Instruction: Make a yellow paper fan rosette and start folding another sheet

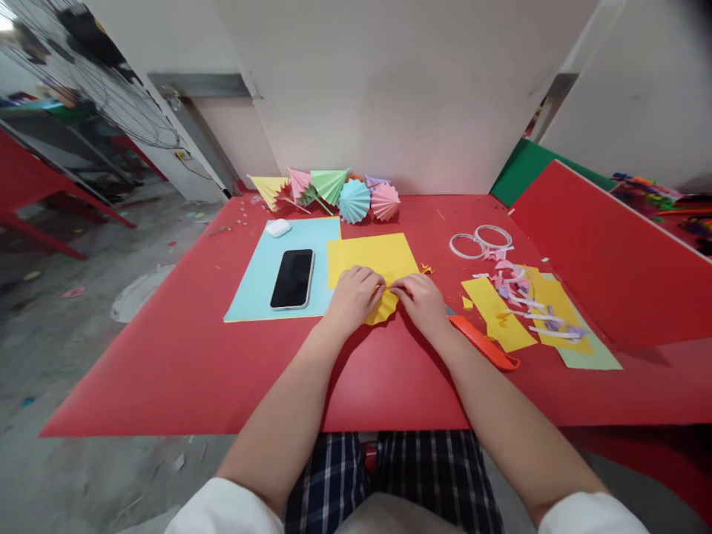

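Observation:
Between my hands is a pleated yellow paper fan (pixel 383 308), its folds spread toward me. My left hand (pixel 356 297) is closed on its left side, the fingertips near the top point of the folds. On the other side my right hand (pixel 421 298) pinches the fan's upper right edge. A flat yellow paper sheet (pixel 372 256) lies under and beyond the fingers. Just right of my right wrist rests an orange-handled cutter (pixel 486 345), partly covered by the forearm. The fan's centre is mostly hidden by my fingers.
Left of my hands a phone (pixel 292 279) and a white case (pixel 278 228) lie on light blue paper (pixel 253 285). Folded paper umbrellas (pixel 331 187) line the back. Tape rolls (pixel 467 246), yellow strips (pixel 500 315) and paper scraps (pixel 520 289) lie right, before a red upright board (pixel 617 259).

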Tool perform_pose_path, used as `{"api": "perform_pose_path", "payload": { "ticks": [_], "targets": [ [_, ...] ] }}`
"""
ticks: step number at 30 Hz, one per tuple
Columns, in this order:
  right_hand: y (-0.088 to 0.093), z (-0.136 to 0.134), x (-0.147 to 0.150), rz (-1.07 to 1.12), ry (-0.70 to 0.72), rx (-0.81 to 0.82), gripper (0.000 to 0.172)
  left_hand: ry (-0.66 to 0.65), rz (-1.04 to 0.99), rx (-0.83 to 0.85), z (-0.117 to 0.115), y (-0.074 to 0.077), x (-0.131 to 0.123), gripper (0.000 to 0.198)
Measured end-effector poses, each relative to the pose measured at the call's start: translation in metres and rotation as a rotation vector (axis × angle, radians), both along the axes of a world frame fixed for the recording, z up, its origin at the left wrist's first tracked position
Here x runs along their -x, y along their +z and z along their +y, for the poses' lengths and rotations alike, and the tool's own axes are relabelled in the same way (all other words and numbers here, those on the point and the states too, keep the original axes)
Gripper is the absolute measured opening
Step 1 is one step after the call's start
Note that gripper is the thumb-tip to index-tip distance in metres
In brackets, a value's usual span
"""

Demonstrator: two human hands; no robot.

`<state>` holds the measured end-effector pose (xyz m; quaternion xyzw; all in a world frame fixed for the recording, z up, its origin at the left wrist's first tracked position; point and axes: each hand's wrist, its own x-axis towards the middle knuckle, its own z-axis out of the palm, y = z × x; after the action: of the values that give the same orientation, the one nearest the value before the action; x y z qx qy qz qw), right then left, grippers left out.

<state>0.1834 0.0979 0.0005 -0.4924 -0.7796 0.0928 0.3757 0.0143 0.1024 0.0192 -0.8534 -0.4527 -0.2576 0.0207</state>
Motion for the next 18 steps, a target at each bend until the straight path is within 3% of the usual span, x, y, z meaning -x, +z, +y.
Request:
{"api": "perform_pose_path", "payload": {
  "ticks": [4, 8, 14, 18],
  "targets": [
    [0.001, 0.002, -0.002, 0.120, -0.058, 0.059, 0.010, 0.066, -0.157, 0.032, 0.002, 0.003, 0.004, 0.016],
    [-0.001, 0.006, -0.002, 0.286, -0.067, 0.123, 0.009, 0.228, -0.486, 0.093, 0.006, 0.002, 0.008, 0.015],
    [0.002, 0.006, -0.005, 0.394, -0.109, 0.173, 0.011, 0.403, -0.992, 0.384, 0.015, 0.000, 0.012, 0.025],
    [0.005, 0.004, -0.006, 0.445, -0.134, 0.209, 0.013, 0.448, -1.181, 0.573, 0.015, 0.001, 0.013, 0.030]
  ]
}}
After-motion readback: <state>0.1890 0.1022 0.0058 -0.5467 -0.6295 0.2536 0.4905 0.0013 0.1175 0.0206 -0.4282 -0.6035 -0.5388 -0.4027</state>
